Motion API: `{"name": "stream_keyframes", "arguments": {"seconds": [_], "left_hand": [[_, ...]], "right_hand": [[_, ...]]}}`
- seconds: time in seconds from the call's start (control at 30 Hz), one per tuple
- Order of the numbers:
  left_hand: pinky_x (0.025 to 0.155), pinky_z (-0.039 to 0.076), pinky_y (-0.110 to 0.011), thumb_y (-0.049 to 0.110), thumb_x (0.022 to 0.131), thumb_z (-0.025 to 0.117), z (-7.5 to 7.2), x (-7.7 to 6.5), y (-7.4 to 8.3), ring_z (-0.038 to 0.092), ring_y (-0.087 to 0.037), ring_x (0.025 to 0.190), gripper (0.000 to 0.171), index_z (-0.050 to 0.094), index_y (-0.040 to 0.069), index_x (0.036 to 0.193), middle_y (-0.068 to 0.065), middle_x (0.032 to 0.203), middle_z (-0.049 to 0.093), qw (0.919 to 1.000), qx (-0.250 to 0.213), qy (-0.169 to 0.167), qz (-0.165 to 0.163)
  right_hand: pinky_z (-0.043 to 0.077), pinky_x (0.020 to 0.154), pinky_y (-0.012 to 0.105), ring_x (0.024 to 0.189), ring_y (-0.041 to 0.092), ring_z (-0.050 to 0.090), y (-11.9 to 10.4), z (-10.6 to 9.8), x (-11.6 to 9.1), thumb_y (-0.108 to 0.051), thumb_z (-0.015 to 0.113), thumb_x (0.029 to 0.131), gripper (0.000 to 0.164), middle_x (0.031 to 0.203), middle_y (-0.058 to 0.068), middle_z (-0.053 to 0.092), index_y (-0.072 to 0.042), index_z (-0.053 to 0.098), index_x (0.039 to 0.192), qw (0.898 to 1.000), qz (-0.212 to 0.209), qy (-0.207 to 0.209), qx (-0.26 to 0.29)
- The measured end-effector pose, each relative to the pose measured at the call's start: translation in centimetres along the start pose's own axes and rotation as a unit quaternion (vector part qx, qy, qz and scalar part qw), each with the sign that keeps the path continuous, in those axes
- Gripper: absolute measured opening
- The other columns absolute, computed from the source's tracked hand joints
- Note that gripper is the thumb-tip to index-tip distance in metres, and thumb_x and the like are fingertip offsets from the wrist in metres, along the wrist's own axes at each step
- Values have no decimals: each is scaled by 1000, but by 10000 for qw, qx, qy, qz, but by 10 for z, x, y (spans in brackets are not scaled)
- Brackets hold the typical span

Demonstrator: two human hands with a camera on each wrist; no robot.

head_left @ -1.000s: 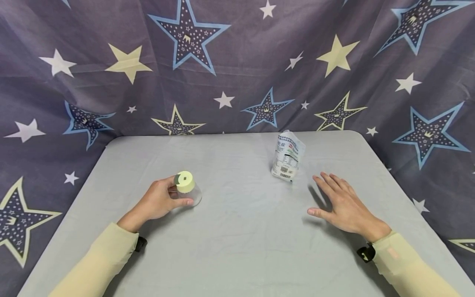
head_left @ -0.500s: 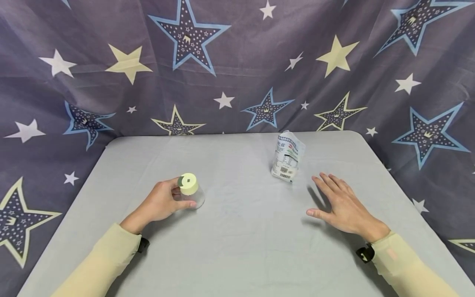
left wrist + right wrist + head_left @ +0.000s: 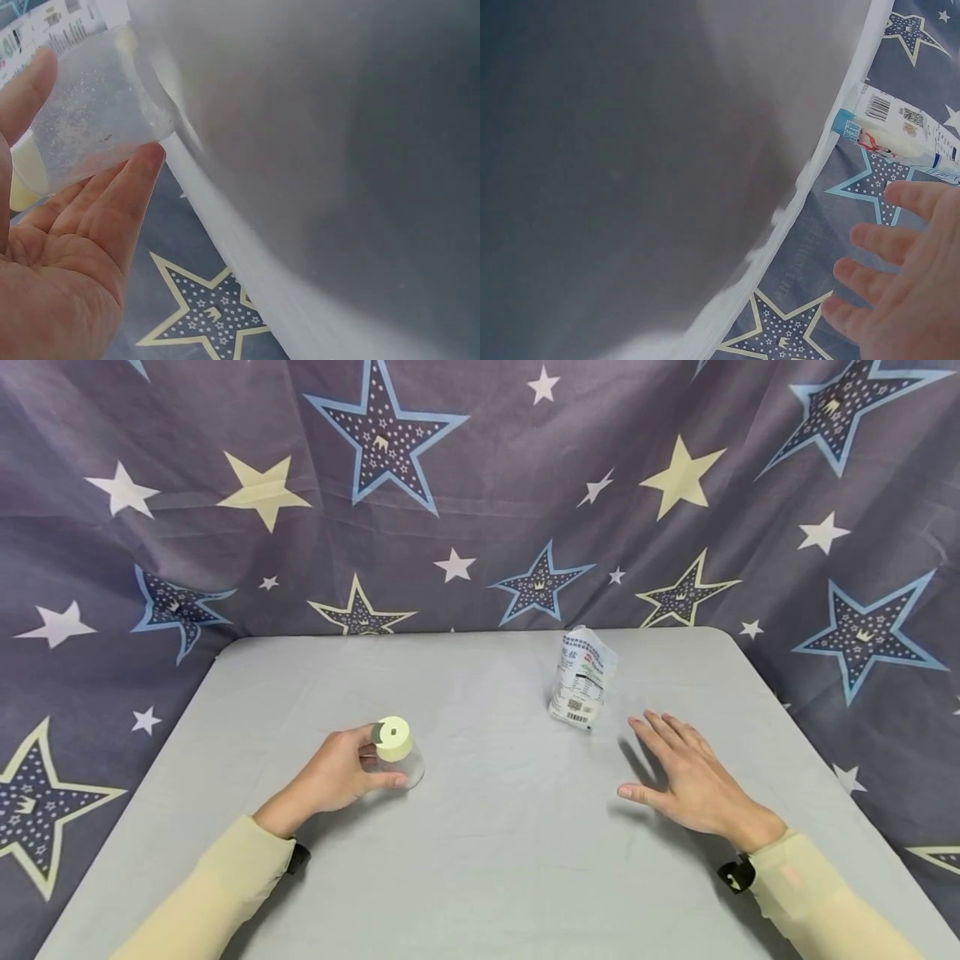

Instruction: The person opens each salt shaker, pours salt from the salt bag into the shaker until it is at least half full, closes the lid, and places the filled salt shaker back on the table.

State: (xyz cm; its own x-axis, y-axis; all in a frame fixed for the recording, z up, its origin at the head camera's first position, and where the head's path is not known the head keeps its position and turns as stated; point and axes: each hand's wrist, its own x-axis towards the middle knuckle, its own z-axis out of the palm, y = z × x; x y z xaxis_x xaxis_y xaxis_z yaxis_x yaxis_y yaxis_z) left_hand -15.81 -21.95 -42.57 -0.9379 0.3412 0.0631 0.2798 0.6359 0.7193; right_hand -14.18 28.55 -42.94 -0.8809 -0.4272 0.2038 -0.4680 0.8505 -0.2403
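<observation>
Packet: we see one white printed packet (image 3: pixel 579 681), upright on the grey table (image 3: pixel 487 860); it is our landmark
Jar: the clear jar (image 3: pixel 412 768) is left of the packet and nearer to us, well apart from it; whether its base touches the table, we cannot tell
Lid: pale yellow lid (image 3: pixel 393 743) on the jar, with a small dark square mark on its top
Left hand: this hand (image 3: pixel 341 772) grips the jar between thumb and fingers, covering part of its wall
Right hand: this hand (image 3: pixel 690 781), to the right of the packet and nearer to us, has its fingers spread and holds nothing
Cloth: dark cloth (image 3: pixel 480 468) with printed stars, behind the packet
Sleeves: pale sleeves (image 3: pixel 217 885), nearer to us than the packet; one black wristband (image 3: pixel 737 874) shows at each cuff
Writing: on the packet we find Chinese characters, a barcode (image 3: pixel 877 108), a square code (image 3: pixel 913 115) and red marks; the small letters are too blurred for us, so the brand we cannot tell
</observation>
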Motion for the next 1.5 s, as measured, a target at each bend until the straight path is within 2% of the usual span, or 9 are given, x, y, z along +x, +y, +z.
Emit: {"name": "stream_keyframes", "arguments": {"seconds": [0.83, 1.5], "left_hand": [[92, 57, -38, 24, 75, 94, 12, 0, 12, 72, -24, 106, 67, 64, 3, 131, -6, 117, 72, 9998, -64, -89, 188], [92, 57, -35, 25, 74, 95, 20, 1, 20, 72, -23, 106, 68, 64, 6, 131, -4, 117, 72, 9996, -183, -159, 139]], "right_hand": [[23, 115, 65, 146, 50, 30, -5, 2, 1, -63, 73, 86, 98, 161, 24, 33, -10, 36, 159, 9999, -86, 84, 24], [27, 113, 66, 143, 48, 34, -10, 2, 2, -63, 75, 84, 97, 157, 23, 40, -10, 39, 157, 9996, -178, 217, 51]]}}
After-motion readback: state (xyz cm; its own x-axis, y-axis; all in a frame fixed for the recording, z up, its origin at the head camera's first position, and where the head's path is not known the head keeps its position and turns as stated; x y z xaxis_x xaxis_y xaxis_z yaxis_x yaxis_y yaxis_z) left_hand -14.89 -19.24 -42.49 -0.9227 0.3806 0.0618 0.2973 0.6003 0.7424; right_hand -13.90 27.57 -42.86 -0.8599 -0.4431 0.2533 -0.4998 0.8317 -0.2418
